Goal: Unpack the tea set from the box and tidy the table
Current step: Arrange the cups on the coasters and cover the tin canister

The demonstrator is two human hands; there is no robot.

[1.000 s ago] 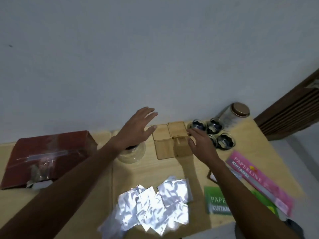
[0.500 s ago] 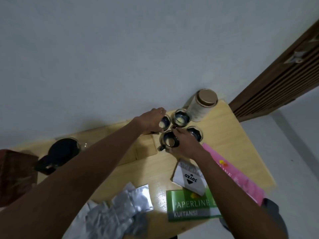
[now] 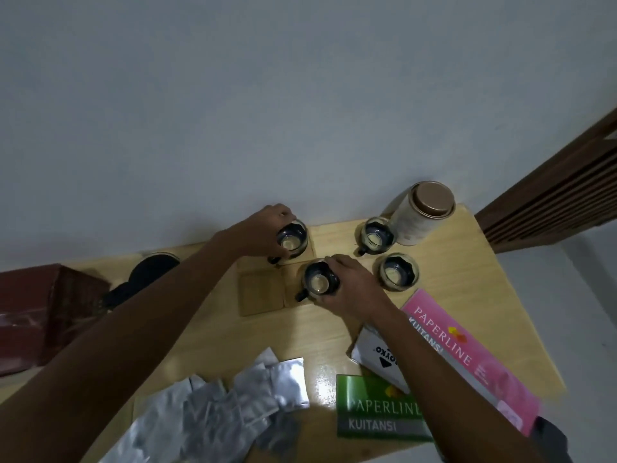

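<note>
Pale wooden table [image 3: 467,295] against a grey wall: the left hand [image 3: 263,228] grips 1 glass cup [image 3: 291,242] on the far coaster [image 3: 309,252], the right hand [image 3: 350,285] grips another cup [image 3: 317,282] on a nearer coaster [image 3: 293,302]. 2 more cups [image 3: 375,235] [image 3: 399,272] stand right of them beside a tin [image 3: 422,215], with the dark red box [image 3: 43,312] at far left.
</note>
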